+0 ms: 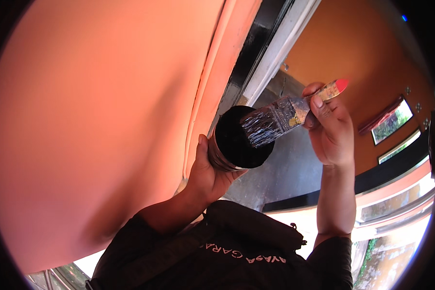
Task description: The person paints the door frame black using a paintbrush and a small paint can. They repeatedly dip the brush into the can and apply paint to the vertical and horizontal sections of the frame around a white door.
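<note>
My left hand [209, 175] is wrapped round the side of a round can [219, 157] whose inside looks black. Between the thumb and fingers of my right hand [329, 118] is a wide paintbrush [280, 116], its handle tip red and its ferrule stained. The dark, wet-looking bristles point down and left, over the can's mouth. Whether their tips touch the black contents or the rim, I cannot tell.
A salmon-coloured wall [106, 96] fills the left side, close to my left arm. Beside it runs a glossy black strip [244, 55] and a white frame edge [278, 50]. Beyond lie a grey floor [290, 166], an orange wall [333, 38] and a small window [394, 122].
</note>
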`<action>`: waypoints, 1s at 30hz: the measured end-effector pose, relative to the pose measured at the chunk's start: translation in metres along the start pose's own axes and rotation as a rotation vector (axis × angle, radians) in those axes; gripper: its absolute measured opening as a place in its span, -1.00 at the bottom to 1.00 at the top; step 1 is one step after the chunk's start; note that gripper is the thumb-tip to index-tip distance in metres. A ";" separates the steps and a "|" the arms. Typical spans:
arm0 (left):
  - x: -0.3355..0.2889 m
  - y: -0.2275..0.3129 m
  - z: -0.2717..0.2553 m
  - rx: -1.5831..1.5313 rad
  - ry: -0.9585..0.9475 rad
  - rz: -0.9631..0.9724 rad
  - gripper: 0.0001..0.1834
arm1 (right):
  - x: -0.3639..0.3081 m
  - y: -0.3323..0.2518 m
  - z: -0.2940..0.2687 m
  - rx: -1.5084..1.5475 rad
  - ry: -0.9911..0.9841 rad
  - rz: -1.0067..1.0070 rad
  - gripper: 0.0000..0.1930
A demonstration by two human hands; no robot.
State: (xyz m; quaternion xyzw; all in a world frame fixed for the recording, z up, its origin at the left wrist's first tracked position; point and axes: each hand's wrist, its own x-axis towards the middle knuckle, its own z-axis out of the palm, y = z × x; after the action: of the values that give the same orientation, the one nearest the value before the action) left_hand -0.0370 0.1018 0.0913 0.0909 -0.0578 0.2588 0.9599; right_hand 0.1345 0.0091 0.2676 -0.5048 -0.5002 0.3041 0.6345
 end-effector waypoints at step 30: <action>-0.007 -0.014 -0.050 0.102 0.174 0.206 -0.18 | 0.090 -0.072 -0.031 0.400 0.178 -0.983 -0.85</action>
State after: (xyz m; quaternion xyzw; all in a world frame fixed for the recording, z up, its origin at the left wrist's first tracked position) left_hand -0.0323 0.0969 0.0391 0.1103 0.0298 0.3655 0.9238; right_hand 0.1839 0.0571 0.3653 -0.1042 -0.5539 0.0166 0.8258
